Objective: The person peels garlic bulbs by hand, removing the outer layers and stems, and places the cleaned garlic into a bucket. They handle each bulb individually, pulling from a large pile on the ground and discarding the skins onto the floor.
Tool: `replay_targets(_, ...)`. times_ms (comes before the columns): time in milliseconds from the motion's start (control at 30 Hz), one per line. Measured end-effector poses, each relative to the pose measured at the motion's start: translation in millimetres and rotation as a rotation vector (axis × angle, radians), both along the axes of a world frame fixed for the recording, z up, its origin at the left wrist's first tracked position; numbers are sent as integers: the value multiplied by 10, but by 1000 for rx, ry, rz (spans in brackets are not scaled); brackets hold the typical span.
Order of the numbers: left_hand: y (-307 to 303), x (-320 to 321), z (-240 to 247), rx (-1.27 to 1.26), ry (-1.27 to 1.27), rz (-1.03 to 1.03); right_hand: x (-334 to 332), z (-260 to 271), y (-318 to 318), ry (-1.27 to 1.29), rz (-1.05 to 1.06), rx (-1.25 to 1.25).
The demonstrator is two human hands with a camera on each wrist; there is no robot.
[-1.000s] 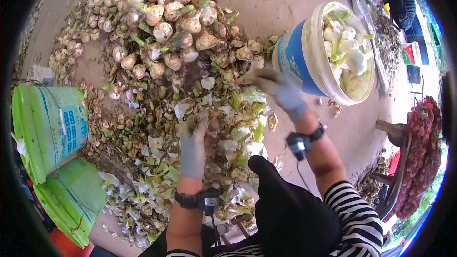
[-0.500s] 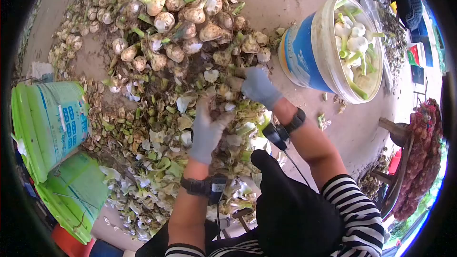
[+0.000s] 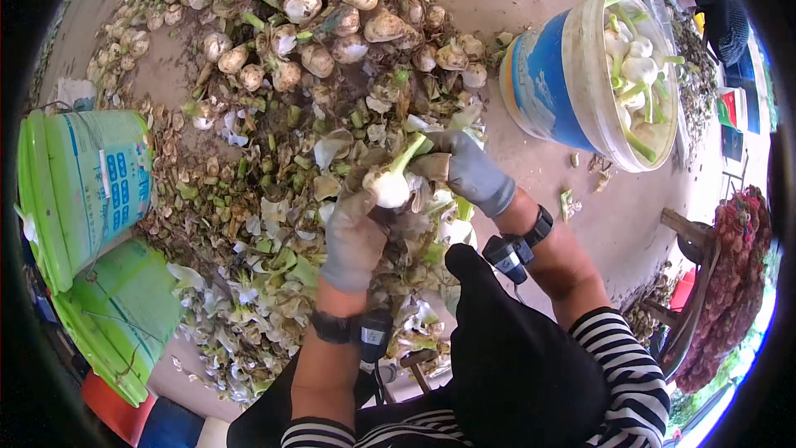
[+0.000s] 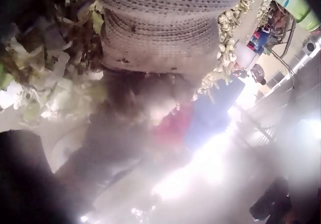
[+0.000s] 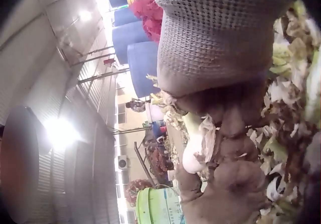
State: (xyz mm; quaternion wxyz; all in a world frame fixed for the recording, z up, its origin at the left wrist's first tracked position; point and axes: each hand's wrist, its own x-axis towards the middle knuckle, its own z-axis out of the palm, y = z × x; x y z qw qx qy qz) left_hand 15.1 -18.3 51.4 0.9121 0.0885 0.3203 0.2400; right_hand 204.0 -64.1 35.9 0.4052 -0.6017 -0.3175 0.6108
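Note:
A white garlic bulb (image 3: 388, 188) with a green stalk is held between both gloved hands, above the heap of peelings. My left hand (image 3: 355, 236) grips the bulb from below and to the left, fingers around its side. My right hand (image 3: 470, 170) has curled fingers at the bulb's right side, pinching its outer skin near the stalk. In the right wrist view a torn strip of skin (image 5: 208, 138) hangs beside the bare white bulb (image 5: 193, 156). Only the glove's knitted back (image 4: 160, 28) shows clearly in the left wrist view; its fingers are dark and blurred there.
Soil-stained garlic bulbs (image 3: 319, 58) are piled beyond the hands. Loose peelings (image 3: 249, 282) cover the ground below. A white and blue bucket (image 3: 543, 83) with cleaned garlic stands right; green-rimmed buckets (image 3: 87, 191) stand left. A red net sack (image 3: 730, 282) is far right.
My right hand has come back from beside the bucket to meet the left. A garlic bulb is now up between the hands, and the left hand grips it.

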Motion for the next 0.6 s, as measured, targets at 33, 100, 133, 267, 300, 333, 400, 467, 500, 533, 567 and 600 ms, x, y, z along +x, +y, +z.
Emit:
replay_targets(33,-29,-12,-58,-104,34,34,-18,-27,-26,-41,21,42)
replay_targets(100,-29,-28,-16,80,147,-39,-39,-28,-43,-82,47,86)
replay_targets(133,-20,-35,-1,268,261,-113,-44,-14,-46,-116,57,102)
replay_targets(267,21,-28,-16,-217,35,94,-9,-68,-71,-145,24,-3)
replay_targets(300,1,-28,-11,-41,156,37,-15,-39,-58,-154,46,10)
replay_targets(333,-16,-42,-1,136,278,-19,-29,27,-73,-152,49,8)
replay_targets(400,14,-61,-74,159,282,-77,-60,200,-76,-18,80,-49)
replay_targets(467,-55,-52,-304,1019,915,-63,-62,62,-100,46,101,-118)
replay_targets(500,-47,-62,-271,1080,941,-101,-65,29,-104,-24,106,-44)
replay_targets(533,-47,-52,-232,1080,941,-100,-67,16,-105,-95,111,30)
replay_targets(567,-53,-36,-176,1129,871,-136,-78,18,-107,-94,111,30)
replay_targets(600,-67,-29,-138,1174,801,-174,-119,75,-83,-67,142,-11)
